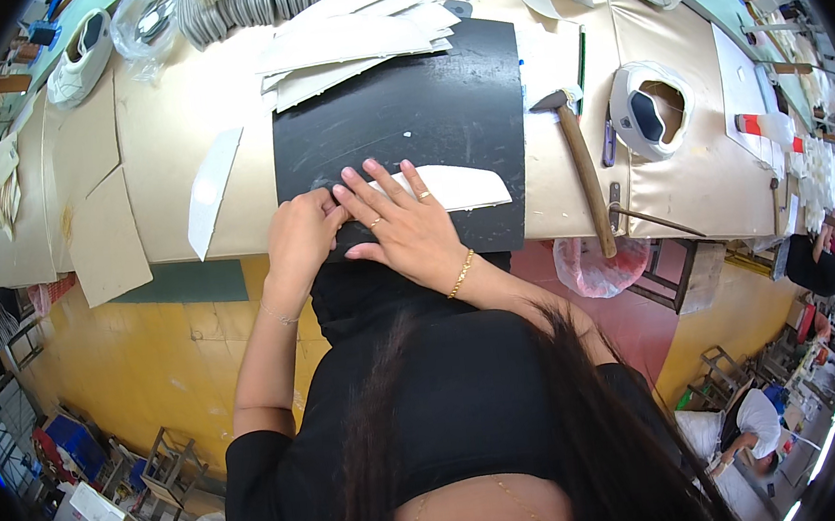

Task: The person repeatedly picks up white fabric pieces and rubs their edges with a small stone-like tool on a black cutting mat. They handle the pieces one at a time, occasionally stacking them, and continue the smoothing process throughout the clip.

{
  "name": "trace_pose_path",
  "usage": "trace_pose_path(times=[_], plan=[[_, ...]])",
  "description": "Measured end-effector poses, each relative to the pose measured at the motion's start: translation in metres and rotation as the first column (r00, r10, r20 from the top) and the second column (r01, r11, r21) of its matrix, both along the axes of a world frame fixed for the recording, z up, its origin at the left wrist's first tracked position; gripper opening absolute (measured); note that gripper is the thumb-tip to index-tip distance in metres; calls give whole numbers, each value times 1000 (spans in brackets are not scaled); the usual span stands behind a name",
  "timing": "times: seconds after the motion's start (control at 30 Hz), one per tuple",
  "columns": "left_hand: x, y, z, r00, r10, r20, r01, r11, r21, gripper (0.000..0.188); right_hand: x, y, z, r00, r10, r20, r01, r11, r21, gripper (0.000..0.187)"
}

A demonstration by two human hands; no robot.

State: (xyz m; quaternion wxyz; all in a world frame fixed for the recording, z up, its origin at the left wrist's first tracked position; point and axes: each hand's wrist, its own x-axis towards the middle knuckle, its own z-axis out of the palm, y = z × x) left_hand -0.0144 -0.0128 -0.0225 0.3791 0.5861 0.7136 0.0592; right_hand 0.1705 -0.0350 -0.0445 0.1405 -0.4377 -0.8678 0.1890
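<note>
Steadying a thin white sheet piece with one curved edge [466, 186] on a smooth black rectangular board [383, 113], centre of frame; judged to be the step in hand.

Right hand [399, 220]: palm down, fingers extended and spread over the piece's left part, grasping nothing. Left hand [306, 233]: fingers curled, tips gathered beside the right fingers; cannot tell whether they pinch the hidden left end. The piece's right end lies bare on the board.

Judgement on technique: spread pressure evenly through the right fingers, since the smooth board may let the piece skid. Work the left fingertips in short moves, clear of the right ones, and avoid creasing the edge. A similar loose white piece [215, 193], left of frame, and layered white pieces [346, 41], upper centre, are best left undisturbed.
</note>
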Motion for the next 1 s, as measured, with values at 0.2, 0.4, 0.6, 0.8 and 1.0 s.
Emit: trace_pose_path(times=[0.2,0.4,0.6,0.8,1.0], plan=[[0,4,13,996,-76,-40,74,997,-38,44,90,-14,6,911,-239,335,244,969,27,82],[15,-5,23,991,-113,-71,125,970,210,33,145,-24,18,812,-536,230,509,844,168,80],[33,-15,5,988,-143,-49,149,874,462,40,53,-2,41,783,-352,-513,212,926,-312,32],[14,-14,1,465,399,791,-239,916,-322,24,19,-6,17,666,-380,-641,92,896,-435,23],[14,-24,-17,149,514,844,-86,858,-507,12,28,-7,17,675,-408,-615,104,877,-469,27]])
